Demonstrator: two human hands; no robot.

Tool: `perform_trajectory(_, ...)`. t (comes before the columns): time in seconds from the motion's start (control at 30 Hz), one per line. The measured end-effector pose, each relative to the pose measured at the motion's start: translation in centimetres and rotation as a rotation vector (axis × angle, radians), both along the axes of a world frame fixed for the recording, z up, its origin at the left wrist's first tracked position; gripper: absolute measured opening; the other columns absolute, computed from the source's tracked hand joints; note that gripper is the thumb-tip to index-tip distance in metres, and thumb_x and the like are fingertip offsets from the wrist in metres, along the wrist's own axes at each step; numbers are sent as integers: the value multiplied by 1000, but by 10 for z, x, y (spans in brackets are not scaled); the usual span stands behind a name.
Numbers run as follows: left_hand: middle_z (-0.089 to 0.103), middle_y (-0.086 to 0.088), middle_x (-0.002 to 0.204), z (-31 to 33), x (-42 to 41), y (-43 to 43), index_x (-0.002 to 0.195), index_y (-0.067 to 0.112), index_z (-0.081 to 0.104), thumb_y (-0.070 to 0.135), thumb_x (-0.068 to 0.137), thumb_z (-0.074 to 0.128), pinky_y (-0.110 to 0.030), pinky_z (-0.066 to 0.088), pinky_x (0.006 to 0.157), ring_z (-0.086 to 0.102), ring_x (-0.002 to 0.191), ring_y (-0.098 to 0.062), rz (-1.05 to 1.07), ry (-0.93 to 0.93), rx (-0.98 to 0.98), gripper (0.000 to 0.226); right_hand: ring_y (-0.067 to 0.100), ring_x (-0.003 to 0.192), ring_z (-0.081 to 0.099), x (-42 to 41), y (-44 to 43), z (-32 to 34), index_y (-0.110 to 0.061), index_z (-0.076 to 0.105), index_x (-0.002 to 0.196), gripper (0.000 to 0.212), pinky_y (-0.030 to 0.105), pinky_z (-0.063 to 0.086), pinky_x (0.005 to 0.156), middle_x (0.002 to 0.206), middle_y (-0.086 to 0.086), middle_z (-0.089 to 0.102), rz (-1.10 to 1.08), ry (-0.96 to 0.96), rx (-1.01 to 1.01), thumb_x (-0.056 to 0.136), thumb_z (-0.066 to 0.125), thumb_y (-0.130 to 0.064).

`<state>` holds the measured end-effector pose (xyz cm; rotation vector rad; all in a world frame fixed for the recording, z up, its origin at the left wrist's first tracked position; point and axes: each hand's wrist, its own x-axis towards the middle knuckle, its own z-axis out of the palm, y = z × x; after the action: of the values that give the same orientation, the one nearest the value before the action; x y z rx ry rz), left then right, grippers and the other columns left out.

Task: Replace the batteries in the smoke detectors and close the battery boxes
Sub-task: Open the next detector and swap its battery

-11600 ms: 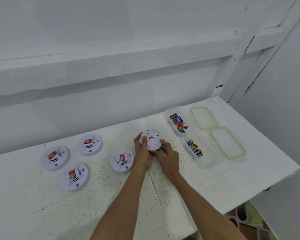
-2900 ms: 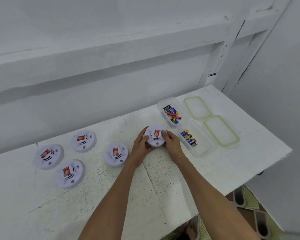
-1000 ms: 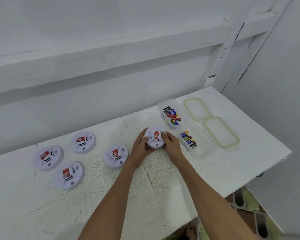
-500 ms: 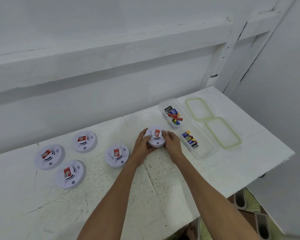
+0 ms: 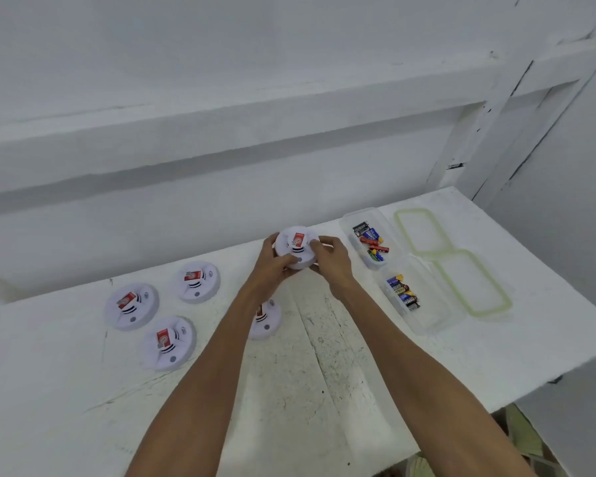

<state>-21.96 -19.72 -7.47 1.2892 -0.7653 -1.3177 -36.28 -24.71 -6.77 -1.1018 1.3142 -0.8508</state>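
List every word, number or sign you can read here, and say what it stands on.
Nothing reads as text.
Red sticker on the round white smoke detector in the left hand and right hand: white round mark, wording blurred.
Red stickers on the four other detectors on the white table: blurred.
Batteries in the two clear plastic boxes: labels too small.

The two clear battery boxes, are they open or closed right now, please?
Open. The far box and near box have no lids on; both green-rimmed lids lie on the table beside them.
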Motion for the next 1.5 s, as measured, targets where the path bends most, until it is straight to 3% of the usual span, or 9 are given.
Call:
perform_trajectory(0.3,58,-6,138,-9,69,29,143,18,36,11,66,87,-18,53,81,61,124,-22,23,-360,59,92,21,94,69,54,22,15,-20,70,107,29,38,60,85,102,1,72,303,149,-59,84,54,-28)
perform_trajectory(0.47,73,-3,118,-18,82,41,117,21,62,14,67,97,-27,56,79,71,103,-19,63,-577,114,62,17,74,59,70,24,3,-5,68,100,32,41,57,77,96,14,71,330,285,-78,76,58,-25)
perform_trajectory(0.6,75,0,105,-36,89,42,110,19,71,62,51,90,-45,60,85,71,98,-21,76,-794,96,76,21,86,62,73,29,-3,-3,67,106,26,38,52,86,100,9,71,378,398,-109,85,62,-20)
perform_trajectory(0.73,72,-2,98,-39,81,39,105,16,72,74,57,71,-40,54,89,65,98,-23,23,-997,67,76,23,75,56,76,30,-6,8,64,93,23,31,44,69,90,19,69,372,487,-178,86,60,-13)
perform_trajectory(0.93,68,-2,87,-10,66,42,90,23,62,69,73,48,-36,42,96,59,91,-26,-167,-1211,154,51,16,59,45,77,29,-14,-7,51,72,16,20,29,51,69,7,55,362,558,-198,87,57,-12)
perform_trajectory(1.07,69,-13,112,16,90,79,115,5,68,28,89,77,-37,40,102,57,109,-30,-90,-1099,191,35,21,73,55,109,57,-2,-1,62,87,16,23,37,57,91,18,66,383,536,-225,86,58,-16)
perform_trajectory(1.2,60,-12,138,6,107,93,136,4,57,47,79,81,-42,52,99,60,119,-28,7,-929,238,76,31,122,45,118,67,12,-11,56,131,39,34,44,93,134,12,48,323,559,-297,93,56,-18)
perform_trajectory(1.3,51,-9,149,10,104,98,152,4,44,24,95,74,-39,52,104,60,127,-26,-6,-838,195,68,26,119,46,121,72,15,-16,62,120,29,27,41,84,129,8,52,337,510,-396,92,54,-14)
perform_trajectory(1.5,69,-8,130,19,119,125,136,13,64,11,100,61,-39,54,102,69,111,-21,-40,-920,107,36,9,97,61,135,102,14,-22,70,104,22,21,47,80,110,-4,67,433,337,-500,90,55,-12)
